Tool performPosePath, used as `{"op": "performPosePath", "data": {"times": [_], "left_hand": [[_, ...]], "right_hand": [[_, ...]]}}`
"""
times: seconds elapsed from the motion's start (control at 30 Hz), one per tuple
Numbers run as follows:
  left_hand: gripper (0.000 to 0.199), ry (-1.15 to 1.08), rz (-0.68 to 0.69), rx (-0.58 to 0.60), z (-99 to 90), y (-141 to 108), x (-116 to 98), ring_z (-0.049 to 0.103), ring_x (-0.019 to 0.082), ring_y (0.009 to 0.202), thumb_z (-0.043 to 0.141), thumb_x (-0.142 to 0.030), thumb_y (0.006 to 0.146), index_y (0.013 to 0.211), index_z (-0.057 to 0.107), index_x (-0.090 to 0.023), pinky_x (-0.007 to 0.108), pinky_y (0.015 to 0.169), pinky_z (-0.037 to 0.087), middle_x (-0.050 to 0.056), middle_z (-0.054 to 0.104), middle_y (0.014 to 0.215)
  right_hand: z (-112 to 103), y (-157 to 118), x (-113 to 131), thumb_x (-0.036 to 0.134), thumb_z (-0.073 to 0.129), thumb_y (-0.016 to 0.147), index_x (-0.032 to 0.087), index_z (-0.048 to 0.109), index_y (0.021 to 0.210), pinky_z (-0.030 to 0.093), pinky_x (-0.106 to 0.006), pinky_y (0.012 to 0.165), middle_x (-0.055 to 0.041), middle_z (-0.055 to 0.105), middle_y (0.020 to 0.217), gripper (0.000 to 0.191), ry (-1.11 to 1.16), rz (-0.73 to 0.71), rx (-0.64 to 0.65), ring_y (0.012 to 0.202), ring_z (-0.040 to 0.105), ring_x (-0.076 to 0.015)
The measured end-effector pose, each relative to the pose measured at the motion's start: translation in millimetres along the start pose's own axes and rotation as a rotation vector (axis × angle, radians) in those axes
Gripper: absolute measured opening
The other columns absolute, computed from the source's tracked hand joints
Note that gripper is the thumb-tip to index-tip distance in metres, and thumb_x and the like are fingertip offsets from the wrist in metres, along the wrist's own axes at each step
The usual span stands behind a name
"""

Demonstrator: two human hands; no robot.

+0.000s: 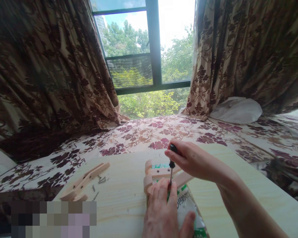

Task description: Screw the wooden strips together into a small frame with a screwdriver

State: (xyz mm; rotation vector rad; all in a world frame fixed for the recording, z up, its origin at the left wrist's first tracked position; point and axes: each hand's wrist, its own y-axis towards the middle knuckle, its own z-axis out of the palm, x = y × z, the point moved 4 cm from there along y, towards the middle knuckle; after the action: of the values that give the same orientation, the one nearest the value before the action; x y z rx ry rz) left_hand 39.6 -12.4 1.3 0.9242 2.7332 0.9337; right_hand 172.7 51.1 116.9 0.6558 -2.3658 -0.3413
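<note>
My right hand (pixel 182 153) is closed around the black handle of a screwdriver (pixel 172 157), which stands nearly upright with its shaft pointing down. The tip ends between the fingers of my left hand (pixel 162 201), at a pale wooden piece. My left hand lies on the wooden parts (pixel 149 183), fingers pressed down around the shaft; what they grip underneath is partly hidden. Another wooden bar (pixel 161 171) with two dark holes lies just beyond. Beneath the parts is a white and green printed package (pixel 186 205).
On the light wooden board (pixel 114 185), curved wooden pieces (pixel 86 180) lie at the left beside several loose screws (pixel 102 180). Flowered cloth (pixel 139 132) spreads behind, below a window between curtains. A white plastic bag (pixel 237 110) sits at the back right.
</note>
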Motion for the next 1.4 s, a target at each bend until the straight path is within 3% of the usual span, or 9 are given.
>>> {"op": "performPosePath", "data": {"times": [0.5,0.93,1.13,1.23,1.4], "left_hand": [[0.062,0.073,0.017,0.008,-2.4,2.3,-0.9,0.058,0.031,0.113,0.047,-0.057,0.084,0.13,0.051,-0.015,0.04,0.087,0.056,0.013,0.057,0.129],[0.063,0.092,0.019,-0.027,-0.4,-0.4,-0.3,0.055,0.029,0.117,0.049,-0.054,0.085,0.134,0.045,-0.015,0.038,0.09,0.054,0.011,0.054,0.132],[0.063,0.025,0.01,0.01,0.7,-0.9,1.1,0.053,0.029,0.119,0.049,-0.054,0.085,0.135,0.044,-0.016,0.039,0.092,0.053,0.011,0.053,0.134],[0.06,-0.036,-0.052,-0.01,3.2,-1.1,-1.6,0.052,0.029,0.12,0.048,-0.054,0.085,0.133,0.046,-0.018,0.04,0.094,0.052,0.01,0.053,0.134],[0.059,-0.156,-0.222,-0.14,9.6,-0.6,-8.0,0.051,0.029,0.119,0.036,-0.059,0.088,0.125,0.055,-0.017,0.045,0.098,0.046,0.01,0.057,0.128]], "right_hand": [[5.3,-0.5,14.6,0.027,0.043,0.093,0.02,0.038,0.073,0.027,-0.026,0.056,0.0025,0.049,0.064,0.022,-0.045,-0.075,0.011,0.059,0.039,-0.0114],[-7.4,-6.0,11.4,0.034,0.048,0.09,0.021,0.046,0.071,0.027,-0.024,0.053,0.0046,0.049,0.062,0.023,0.023,0.014,0.108,0.059,0.041,-0.0105],[-0.9,0.1,8.0,0.032,0.048,0.09,0.02,0.041,0.066,0.026,-0.025,0.052,0.0047,0.045,0.058,0.027,0.022,-0.006,-0.002,0.057,0.038,-0.0103],[-0.7,-1.6,7.0,0.033,0.052,0.087,0.02,0.047,0.069,0.027,-0.023,0.052,0.0047,0.046,0.059,0.023,0.009,0.001,-0.013,0.057,0.038,-0.0104],[-12.3,-5.1,12.5,0.025,0.054,0.082,0.02,0.058,0.076,0.03,-0.021,0.052,0.0045,0.051,0.061,0.009,-0.024,-0.018,0.108,0.056,0.042,-0.0094]]}}
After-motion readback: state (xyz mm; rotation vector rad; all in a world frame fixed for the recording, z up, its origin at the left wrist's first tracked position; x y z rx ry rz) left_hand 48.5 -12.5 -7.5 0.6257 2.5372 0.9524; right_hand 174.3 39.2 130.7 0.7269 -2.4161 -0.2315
